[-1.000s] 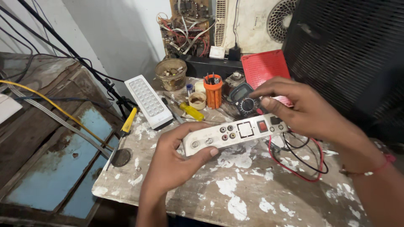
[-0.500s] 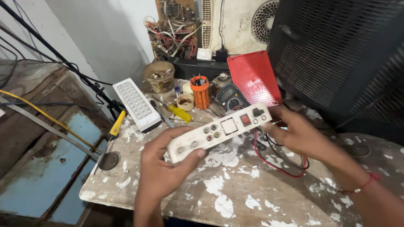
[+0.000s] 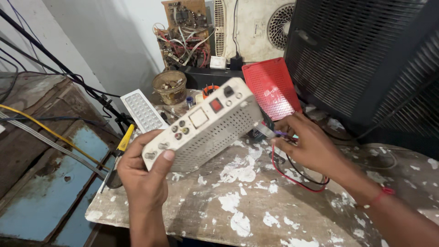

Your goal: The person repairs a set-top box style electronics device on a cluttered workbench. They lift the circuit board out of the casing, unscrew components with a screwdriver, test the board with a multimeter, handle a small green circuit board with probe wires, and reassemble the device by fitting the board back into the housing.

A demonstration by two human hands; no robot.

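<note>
White and grimy, the perforated metal device case [image 3: 206, 128] is held tilted above the desk [image 3: 256, 201], its near-left end low and its far-right end raised. The left hand [image 3: 144, 176] has a clenched grip on that low end: the thumb lies across the front panel beside a round knob, and the fingers wrap under the case. The front panel faces up and left, carrying small round sockets, a square window, a red switch and a black button. The perforated side faces the viewer.

At the raised right end the right hand [image 3: 311, 146] is closed on the wires [image 3: 292, 176] coming out of the case, pinching a small connector just beside the case's corner. Red and black leads loop down from that grip onto the desk and curl near the wrist, which wears a red band.

Below the case the paint-splashed desk has open room across its near and middle parts. Its left edge drops to a blue and rusty metal surface [image 3: 45, 187], where a yellow-handled screwdriver [image 3: 122, 144] lies over the rim. Far-left of the case rests a white LED lamp panel [image 3: 144, 112]; behind it stand a brown bowl of small parts [image 3: 169, 87] and a bare circuit board [image 3: 185, 34] with loose wiring. A red perforated cover [image 3: 272, 87] leans far-right, against a large black grille [image 3: 366, 59] that closes off the right side.
</note>
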